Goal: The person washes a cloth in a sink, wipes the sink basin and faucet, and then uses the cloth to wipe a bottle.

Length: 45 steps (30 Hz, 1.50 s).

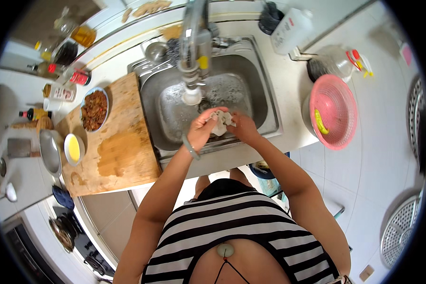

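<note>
Over the near part of the stainless steel sink [259,92] I hold a pale, crumpled, soft thing [219,128]; whether it is cloth or food I cannot tell. My left hand [200,130] pinches its left side between thumb and fingers. At its right edge, my right hand [245,127] grips it, its fingers partly hidden and a little blurred. Above and just left of the hands hangs the faucet [191,64] with its white spout end [192,97]. Wet foam and bubbles cover part of the basin floor.
Left of the sink lies a wooden cutting board [127,106] bearing a bowl of browned chopped food [94,110] and a bowl of yellow liquid [72,149]. A metal bowl [50,152] stands beside these. On the right, a pink colander [335,106] holds a green pepper [320,122].
</note>
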Available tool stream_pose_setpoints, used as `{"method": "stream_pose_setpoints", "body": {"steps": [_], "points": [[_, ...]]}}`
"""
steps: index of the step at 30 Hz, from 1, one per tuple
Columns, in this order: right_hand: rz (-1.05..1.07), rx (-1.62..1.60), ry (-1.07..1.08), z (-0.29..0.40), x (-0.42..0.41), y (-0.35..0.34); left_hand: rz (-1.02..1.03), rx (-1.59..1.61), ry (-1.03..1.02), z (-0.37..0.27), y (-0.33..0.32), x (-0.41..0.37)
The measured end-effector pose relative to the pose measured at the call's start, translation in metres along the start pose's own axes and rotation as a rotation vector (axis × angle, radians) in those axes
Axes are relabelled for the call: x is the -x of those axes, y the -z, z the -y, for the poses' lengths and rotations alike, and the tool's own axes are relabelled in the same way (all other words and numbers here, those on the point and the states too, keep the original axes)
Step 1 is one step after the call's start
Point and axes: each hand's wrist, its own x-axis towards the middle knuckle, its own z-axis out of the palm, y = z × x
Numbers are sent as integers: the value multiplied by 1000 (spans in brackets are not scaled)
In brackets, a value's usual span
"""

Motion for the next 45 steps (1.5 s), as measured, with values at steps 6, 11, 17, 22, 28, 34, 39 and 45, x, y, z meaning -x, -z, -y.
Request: {"method": "stream_pose_setpoints", "body": {"steps": [6, 11, 17, 22, 28, 34, 39, 45], "points": [[41, -1107, -218, -20, -10, 44, -398, 308, 199, 29, 35, -2], [116, -1682, -232, -16, -8, 59, -491, 58, 466, 45, 20, -1], [332, -2054, -40, 37, -1, 73, -180, 84, 193, 69, 3, -22], [-70, -1648, -274, -10, -13, 64, -214, 447, 119, 47, 1, -31], [0, -1748, -502, -14, -26, 37, -136, 483, 193, 12, -25, -27], [225, -1671, 22, 6, -27, 38, -133, 397, 402, -4, -33, -47], [372, -1500, -226, 0, -26, 70, -148, -634, 184, -16, -24, -19], [656, -1188, -151, 6, -31, 88, 23, -1761, -784, -23, -13, -9]]}}
